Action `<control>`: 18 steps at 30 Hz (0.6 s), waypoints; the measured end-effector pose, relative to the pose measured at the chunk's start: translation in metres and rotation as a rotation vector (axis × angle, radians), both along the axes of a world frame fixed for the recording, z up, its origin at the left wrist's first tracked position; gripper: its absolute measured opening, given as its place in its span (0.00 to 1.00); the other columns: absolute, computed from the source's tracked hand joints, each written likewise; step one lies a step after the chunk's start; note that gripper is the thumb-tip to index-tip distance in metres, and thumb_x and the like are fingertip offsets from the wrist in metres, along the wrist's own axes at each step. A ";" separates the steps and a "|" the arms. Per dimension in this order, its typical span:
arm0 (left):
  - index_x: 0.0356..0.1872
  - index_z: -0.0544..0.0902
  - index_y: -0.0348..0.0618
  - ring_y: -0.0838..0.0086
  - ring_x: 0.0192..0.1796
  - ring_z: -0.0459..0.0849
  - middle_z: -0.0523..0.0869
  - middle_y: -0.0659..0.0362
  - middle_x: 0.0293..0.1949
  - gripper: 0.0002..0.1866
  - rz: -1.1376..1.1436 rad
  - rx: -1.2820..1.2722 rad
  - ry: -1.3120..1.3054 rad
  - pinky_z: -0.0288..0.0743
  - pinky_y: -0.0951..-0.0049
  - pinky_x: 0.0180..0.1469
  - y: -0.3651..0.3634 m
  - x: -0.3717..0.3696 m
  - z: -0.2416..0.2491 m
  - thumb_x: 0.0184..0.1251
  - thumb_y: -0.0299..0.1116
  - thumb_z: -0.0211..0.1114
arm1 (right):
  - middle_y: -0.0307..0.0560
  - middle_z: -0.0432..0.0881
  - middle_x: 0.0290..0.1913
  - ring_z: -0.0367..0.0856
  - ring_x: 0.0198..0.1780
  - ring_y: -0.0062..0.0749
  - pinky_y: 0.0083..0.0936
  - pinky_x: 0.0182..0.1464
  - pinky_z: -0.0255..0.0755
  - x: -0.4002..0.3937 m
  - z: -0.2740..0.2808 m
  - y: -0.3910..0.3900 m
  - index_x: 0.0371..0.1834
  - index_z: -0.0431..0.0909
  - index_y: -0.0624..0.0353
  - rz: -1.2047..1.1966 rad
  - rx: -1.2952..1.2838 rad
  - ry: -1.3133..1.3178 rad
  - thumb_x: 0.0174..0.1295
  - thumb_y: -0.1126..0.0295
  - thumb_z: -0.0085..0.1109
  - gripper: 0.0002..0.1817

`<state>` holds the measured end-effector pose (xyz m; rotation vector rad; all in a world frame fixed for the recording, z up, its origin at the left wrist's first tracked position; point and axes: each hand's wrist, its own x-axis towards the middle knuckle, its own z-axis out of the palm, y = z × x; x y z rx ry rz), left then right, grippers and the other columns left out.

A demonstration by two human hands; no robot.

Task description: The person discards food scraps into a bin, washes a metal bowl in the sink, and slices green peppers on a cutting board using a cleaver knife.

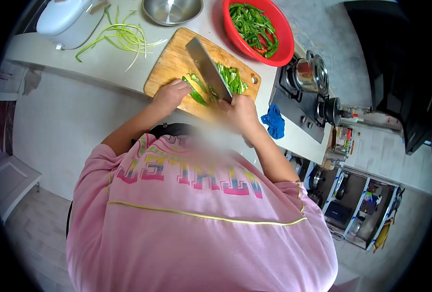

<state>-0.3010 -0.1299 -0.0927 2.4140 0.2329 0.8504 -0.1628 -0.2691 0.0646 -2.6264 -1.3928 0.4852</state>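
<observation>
My right hand point(239, 113) is closed round the handle of a cleaver point(207, 66), whose broad blade slants up and left across the wooden cutting board point(171, 54). To the left of the blade, my left hand point(171, 96) has its fingers bent together at a piece of green pepper point(197, 96) on the board. A smaller pepper strip lies just above that piece. Right of the blade is a pile of sliced green pepper point(232, 79). Seeds lie near the cleaver's edge. A blur hides part of the board's near edge.
Behind the board stand a steel bowl point(172, 11) and a red basin point(286, 41) of sliced peppers. Scallions point(123, 40) and a white appliance point(69, 22) are at left. On the right are a blue cloth point(273, 121) and a stove point(293, 104) with a pot point(311, 73).
</observation>
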 end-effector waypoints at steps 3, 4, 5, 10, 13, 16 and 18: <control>0.35 0.80 0.45 0.69 0.42 0.79 0.78 0.62 0.34 0.10 -0.004 0.025 0.003 0.77 0.71 0.39 0.001 0.002 -0.002 0.52 0.25 0.56 | 0.63 0.79 0.24 0.80 0.30 0.57 0.44 0.36 0.75 -0.006 -0.003 -0.005 0.24 0.79 0.66 0.080 -0.106 0.011 0.53 0.65 0.62 0.13; 0.35 0.80 0.45 0.69 0.41 0.79 0.78 0.63 0.34 0.10 -0.001 0.032 0.006 0.77 0.71 0.38 0.001 0.002 -0.003 0.52 0.25 0.56 | 0.63 0.79 0.24 0.81 0.31 0.56 0.44 0.37 0.75 -0.006 -0.007 -0.006 0.24 0.79 0.66 0.070 -0.119 0.020 0.53 0.65 0.62 0.13; 0.35 0.80 0.45 0.69 0.41 0.79 0.78 0.63 0.34 0.10 0.000 0.032 -0.002 0.77 0.71 0.38 0.001 0.002 -0.005 0.51 0.25 0.56 | 0.63 0.80 0.25 0.81 0.31 0.56 0.44 0.37 0.75 -0.006 -0.015 -0.007 0.24 0.80 0.66 0.063 -0.133 0.029 0.52 0.65 0.62 0.12; 0.34 0.80 0.45 0.70 0.41 0.79 0.78 0.63 0.33 0.09 0.003 0.017 -0.008 0.77 0.72 0.37 0.001 0.001 0.003 0.51 0.25 0.56 | 0.63 0.80 0.26 0.81 0.32 0.56 0.43 0.38 0.76 0.000 -0.026 -0.007 0.27 0.81 0.64 0.040 -0.236 0.103 0.52 0.65 0.62 0.11; 0.34 0.82 0.43 0.69 0.41 0.80 0.81 0.62 0.36 0.10 0.002 -0.002 0.048 0.77 0.73 0.40 0.001 0.000 0.002 0.49 0.23 0.59 | 0.63 0.79 0.25 0.80 0.32 0.57 0.44 0.37 0.75 0.007 -0.031 -0.010 0.31 0.80 0.64 0.048 -0.160 0.153 0.52 0.65 0.61 0.11; 0.34 0.82 0.44 0.70 0.40 0.80 0.81 0.62 0.36 0.10 0.004 0.004 0.020 0.77 0.73 0.39 0.002 0.000 0.002 0.49 0.23 0.59 | 0.64 0.78 0.24 0.79 0.31 0.58 0.46 0.36 0.74 0.003 -0.035 -0.020 0.34 0.79 0.63 0.100 -0.004 0.142 0.52 0.66 0.61 0.12; 0.34 0.82 0.44 0.70 0.40 0.80 0.81 0.62 0.36 0.10 0.002 0.004 0.029 0.77 0.73 0.39 0.003 0.001 0.001 0.49 0.23 0.59 | 0.64 0.78 0.24 0.79 0.30 0.59 0.47 0.35 0.74 0.005 -0.040 -0.023 0.35 0.79 0.63 0.109 0.012 0.125 0.52 0.66 0.61 0.12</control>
